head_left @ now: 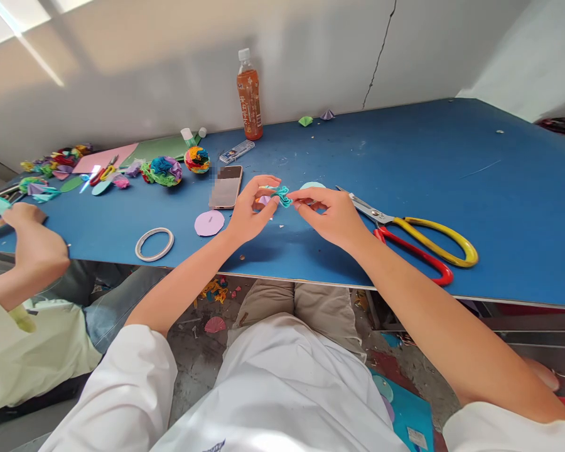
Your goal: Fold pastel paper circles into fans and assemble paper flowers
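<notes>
Between my two hands, above the front part of the blue table, is a folded piece of teal paper (283, 196) with pleats fanning out. My left hand (254, 206) pinches its left side with thumb and fingers. From the right, the fingertips of my right hand (328, 210) close on its other edge. Behind the hands, partly covered, lie a pale green paper disc (312, 186) and a bit of lilac paper (264, 199). A lilac paper disc (209, 223) rests left of my left hand. Large scissors (405, 233) with yellow and red handles lie beside my right hand.
A roll of tape (154, 244) and a phone (226, 187) lie to the left. Behind them are paper flower balls (166, 171), a clear case (236, 151) and an upright drink bottle (249, 100). A co-worker's hand (21, 216) holds paper at far left.
</notes>
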Available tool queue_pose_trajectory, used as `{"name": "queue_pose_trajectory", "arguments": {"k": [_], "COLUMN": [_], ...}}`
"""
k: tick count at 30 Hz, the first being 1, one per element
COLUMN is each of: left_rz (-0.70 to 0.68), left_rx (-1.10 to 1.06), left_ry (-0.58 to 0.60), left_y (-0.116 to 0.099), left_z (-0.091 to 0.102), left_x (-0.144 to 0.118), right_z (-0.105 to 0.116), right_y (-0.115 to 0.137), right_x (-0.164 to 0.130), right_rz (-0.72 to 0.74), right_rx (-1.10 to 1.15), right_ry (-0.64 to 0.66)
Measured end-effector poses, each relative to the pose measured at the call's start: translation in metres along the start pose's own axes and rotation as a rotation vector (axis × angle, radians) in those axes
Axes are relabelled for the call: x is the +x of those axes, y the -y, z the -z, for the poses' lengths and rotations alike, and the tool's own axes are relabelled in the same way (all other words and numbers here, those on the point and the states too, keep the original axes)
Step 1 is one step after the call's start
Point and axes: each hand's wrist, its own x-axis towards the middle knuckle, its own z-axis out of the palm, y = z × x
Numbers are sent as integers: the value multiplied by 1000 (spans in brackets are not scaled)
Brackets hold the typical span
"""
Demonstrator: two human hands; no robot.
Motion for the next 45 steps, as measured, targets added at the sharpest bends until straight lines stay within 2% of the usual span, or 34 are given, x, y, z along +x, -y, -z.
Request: {"name": "queue_pose_trajectory", "arguments": {"k": [7,12,14,17,19,21,26,32,36,39,45], "left_rz": [40,-12,-96,-337,-499,-537,-359,-298,-188,-55,97], "left_rx": [-36,26,124,352,468,527,521,409,335,278,126], "left_ry": [26,34,-22,-143,-140,-80,-7,-8,-43,-18,-9], "left_y": [2,2,0,-5,-8,-9,-7,-2,-3,-6,-7], "left_z": [-1,0,2,4,3,0,-4,-2,-3,-4,-6], "left_x": [-1,0,0,0,-1,-2,-3,-3,-2,-1,-1], "right_z": [-2,-3,-3,-3,-3,-3,-3,-2,-2,-3,-4], "right_y": [-2,-2,-2,-1,1,1,1,2,2,0,-5], "right_x": [0,0,0,0,0,1,3,3,1,1,1], "right_rz": [11,31,33,12,-3,-23,-103,-132,-51,27,70], "right_rx": [-33,-31,-25,-8,4,17,126,118,4,-98,-123], "right_ry": [-55,-66,-80,-105,-107,-103,-105,-46,-51,-85,-106]}}
